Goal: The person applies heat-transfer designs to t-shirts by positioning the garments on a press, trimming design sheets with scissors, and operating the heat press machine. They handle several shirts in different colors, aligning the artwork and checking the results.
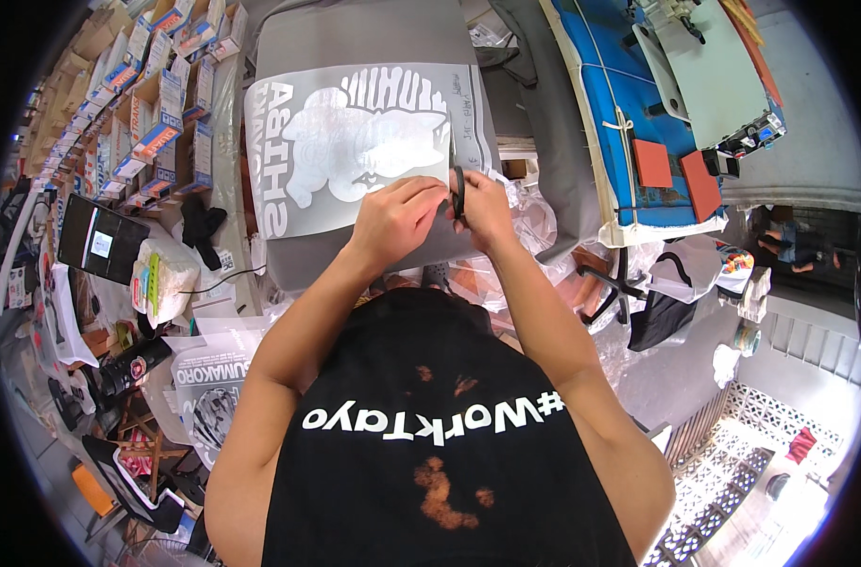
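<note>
A translucent printed film sheet [369,132] lies over the grey-covered table [331,263], with mirrored white lettering and a large pale figure on it. My left hand [397,219] is closed on the sheet's near edge, fingers pinched together. In my right hand [484,213] is a pair of black-handled scissors [460,194], its blades pointing away from me along the right of the figure. A narrow strip of film with handwriting lies right of the blades. Whether the blades are parted I cannot tell.
To the right stands a blue-topped table [596,99] with rust-red blocks [652,163]. Many cardboard boxes [156,113] are stacked at the far left, above a laptop [102,241]. A black chair base [621,288] and crumpled clear plastic [534,219] lie to the right.
</note>
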The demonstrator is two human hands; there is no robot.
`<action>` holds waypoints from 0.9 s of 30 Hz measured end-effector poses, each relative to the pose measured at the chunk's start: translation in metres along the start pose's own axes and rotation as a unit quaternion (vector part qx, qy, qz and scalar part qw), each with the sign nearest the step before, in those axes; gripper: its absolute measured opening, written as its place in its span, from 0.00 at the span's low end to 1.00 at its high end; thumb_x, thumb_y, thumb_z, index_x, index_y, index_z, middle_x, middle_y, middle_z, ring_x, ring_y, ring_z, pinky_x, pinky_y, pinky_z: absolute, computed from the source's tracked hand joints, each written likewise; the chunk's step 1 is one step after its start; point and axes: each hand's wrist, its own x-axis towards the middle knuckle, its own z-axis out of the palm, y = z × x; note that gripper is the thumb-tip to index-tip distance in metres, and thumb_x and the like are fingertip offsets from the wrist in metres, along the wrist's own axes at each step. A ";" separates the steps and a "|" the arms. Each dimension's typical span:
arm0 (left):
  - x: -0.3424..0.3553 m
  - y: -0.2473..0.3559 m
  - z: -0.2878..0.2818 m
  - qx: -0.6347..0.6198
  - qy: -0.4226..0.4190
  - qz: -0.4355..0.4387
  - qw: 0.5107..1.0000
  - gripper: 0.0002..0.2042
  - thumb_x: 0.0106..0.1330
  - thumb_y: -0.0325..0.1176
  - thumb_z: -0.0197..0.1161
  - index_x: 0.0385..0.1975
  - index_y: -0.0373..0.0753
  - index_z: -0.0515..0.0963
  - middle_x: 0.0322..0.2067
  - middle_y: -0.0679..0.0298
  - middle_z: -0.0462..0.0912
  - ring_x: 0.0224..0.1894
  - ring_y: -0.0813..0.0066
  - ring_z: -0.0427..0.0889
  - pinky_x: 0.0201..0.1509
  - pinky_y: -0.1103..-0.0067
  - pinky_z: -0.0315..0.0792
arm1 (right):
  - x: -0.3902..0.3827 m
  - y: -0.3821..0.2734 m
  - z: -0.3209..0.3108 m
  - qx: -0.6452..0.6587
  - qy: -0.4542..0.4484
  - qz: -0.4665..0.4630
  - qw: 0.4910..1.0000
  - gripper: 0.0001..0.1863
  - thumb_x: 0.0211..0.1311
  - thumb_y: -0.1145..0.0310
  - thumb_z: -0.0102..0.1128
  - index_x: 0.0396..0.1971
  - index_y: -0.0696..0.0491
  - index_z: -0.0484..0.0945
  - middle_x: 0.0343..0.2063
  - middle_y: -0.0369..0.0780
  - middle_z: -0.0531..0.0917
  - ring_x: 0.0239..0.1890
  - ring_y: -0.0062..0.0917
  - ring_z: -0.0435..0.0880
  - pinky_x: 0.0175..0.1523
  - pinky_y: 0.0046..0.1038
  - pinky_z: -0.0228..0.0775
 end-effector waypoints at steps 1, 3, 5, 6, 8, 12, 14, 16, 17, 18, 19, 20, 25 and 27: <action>0.000 0.002 -0.002 0.000 0.002 0.003 1.000 0.08 0.56 0.20 0.65 0.35 0.35 0.82 0.37 0.61 0.86 0.36 0.64 0.86 0.37 0.74 0.81 | 0.005 -0.004 0.000 0.004 -0.003 -0.002 1.000 0.13 0.68 0.61 0.59 0.33 0.57 0.79 0.20 0.35 0.77 0.16 0.18 0.76 0.15 0.20 0.61; -0.001 0.005 -0.004 0.003 0.011 0.004 1.000 0.08 0.56 0.20 0.65 0.35 0.35 0.82 0.37 0.61 0.86 0.37 0.64 0.86 0.38 0.74 0.81 | 0.015 -0.006 -0.001 0.018 -0.006 0.001 1.000 0.19 0.66 0.59 0.64 0.43 0.61 0.80 0.22 0.36 0.78 0.18 0.19 0.78 0.16 0.21 0.62; -0.001 0.007 -0.007 0.002 0.013 -0.001 1.000 0.08 0.56 0.20 0.65 0.35 0.35 0.82 0.37 0.61 0.86 0.37 0.64 0.86 0.38 0.74 0.81 | 0.019 -0.002 -0.001 0.011 -0.006 -0.001 1.000 0.19 0.65 0.59 0.64 0.43 0.61 0.80 0.22 0.36 0.78 0.18 0.18 0.77 0.15 0.21 0.62; -0.001 0.008 -0.009 0.000 0.009 -0.006 1.000 0.08 0.55 0.20 0.65 0.35 0.35 0.82 0.37 0.61 0.86 0.38 0.64 0.86 0.39 0.74 0.81 | 0.021 -0.001 -0.002 0.007 -0.006 -0.003 1.000 0.19 0.65 0.59 0.64 0.42 0.61 0.80 0.22 0.36 0.78 0.18 0.18 0.77 0.15 0.21 0.62; -0.003 0.011 -0.012 -0.003 0.010 0.000 1.000 0.08 0.55 0.20 0.65 0.35 0.35 0.82 0.36 0.61 0.86 0.38 0.64 0.87 0.38 0.74 0.81 | 0.028 -0.004 -0.001 -0.009 -0.006 -0.008 1.000 0.18 0.65 0.60 0.64 0.42 0.61 0.80 0.22 0.36 0.78 0.18 0.18 0.77 0.15 0.21 0.62; -0.019 0.018 -0.019 -0.019 -0.046 -0.021 0.999 0.10 0.56 0.23 0.67 0.38 0.36 0.82 0.40 0.60 0.85 0.46 0.61 0.85 0.53 0.65 0.77 | 0.058 -0.029 0.004 0.005 0.003 -0.020 1.000 0.16 0.65 0.61 0.64 0.41 0.60 0.80 0.23 0.35 0.78 0.19 0.18 0.77 0.15 0.20 0.61; -0.029 0.012 -0.023 -0.014 -0.110 -0.036 0.993 0.13 0.56 0.26 0.69 0.42 0.36 0.81 0.44 0.58 0.85 0.53 0.58 0.82 0.63 0.55 0.69 | 0.068 -0.036 0.004 0.007 0.003 -0.028 1.000 0.15 0.68 0.59 0.62 0.37 0.58 0.79 0.21 0.34 0.77 0.17 0.16 0.75 0.15 0.20 0.60; -0.040 0.000 -0.020 0.088 -0.123 -0.194 0.969 0.22 0.63 0.47 0.64 0.48 0.37 0.78 0.57 0.53 0.76 0.67 0.51 0.66 0.71 0.41 0.45 | 0.076 -0.033 -0.003 0.018 0.026 -0.029 0.999 0.16 0.67 0.59 0.63 0.40 0.58 0.79 0.22 0.34 0.76 0.18 0.17 0.75 0.15 0.20 0.61; -0.052 -0.017 -0.004 0.203 -0.075 -0.251 0.943 0.25 0.64 0.53 0.61 0.49 0.37 0.77 0.60 0.52 0.73 0.69 0.49 0.63 0.71 0.40 0.42 | 0.076 -0.034 -0.007 0.006 0.034 -0.022 0.999 0.18 0.67 0.60 0.63 0.48 0.58 0.78 0.25 0.36 0.79 0.19 0.17 0.77 0.17 0.20 0.64; -0.052 -0.027 -0.001 0.314 -0.028 -0.301 0.900 0.28 0.65 0.58 0.58 0.49 0.36 0.77 0.63 0.52 0.70 0.70 0.46 0.59 0.71 0.38 0.38 | 0.074 -0.035 -0.013 -0.029 0.081 -0.061 0.994 0.19 0.67 0.60 0.63 0.50 0.58 0.77 0.26 0.36 0.80 0.20 0.17 0.78 0.17 0.20 0.65; -0.053 -0.040 -0.004 0.302 -0.048 -0.293 0.906 0.30 0.66 0.60 0.55 0.52 0.36 0.76 0.64 0.52 0.68 0.71 0.46 0.57 0.71 0.38 0.36 | 0.073 -0.037 -0.022 -0.063 0.129 -0.099 0.985 0.20 0.67 0.61 0.63 0.52 0.58 0.77 0.27 0.37 0.80 0.21 0.17 0.78 0.18 0.20 0.66; -0.050 -0.053 -0.014 0.288 -0.070 -0.283 0.912 0.33 0.66 0.62 0.53 0.54 0.35 0.74 0.66 0.52 0.66 0.72 0.45 0.54 0.71 0.38 0.33 | 0.070 -0.038 -0.033 -0.097 0.178 -0.137 0.970 0.21 0.67 0.61 0.63 0.54 0.58 0.76 0.28 0.37 0.81 0.21 0.17 0.79 0.19 0.20 0.67; -0.027 -0.118 -0.056 0.310 -0.169 -0.156 0.922 0.37 0.64 0.59 0.58 0.60 0.31 0.68 0.67 0.50 0.65 0.75 0.45 0.50 0.72 0.40 0.31 | 0.013 -0.033 -0.082 -0.118 0.077 -0.145 0.979 0.19 0.70 0.71 0.53 0.59 0.56 0.73 0.31 0.38 0.82 0.25 0.19 0.82 0.24 0.21 0.72; -0.018 -0.146 -0.071 0.247 -0.177 -0.127 0.944 0.34 0.64 0.56 0.61 0.59 0.32 0.69 0.67 0.51 0.65 0.74 0.46 0.52 0.74 0.44 0.32 | -0.017 -0.004 -0.086 -0.088 0.000 -0.104 0.991 0.19 0.71 0.74 0.50 0.59 0.56 0.73 0.32 0.38 0.82 0.26 0.19 0.82 0.25 0.21 0.72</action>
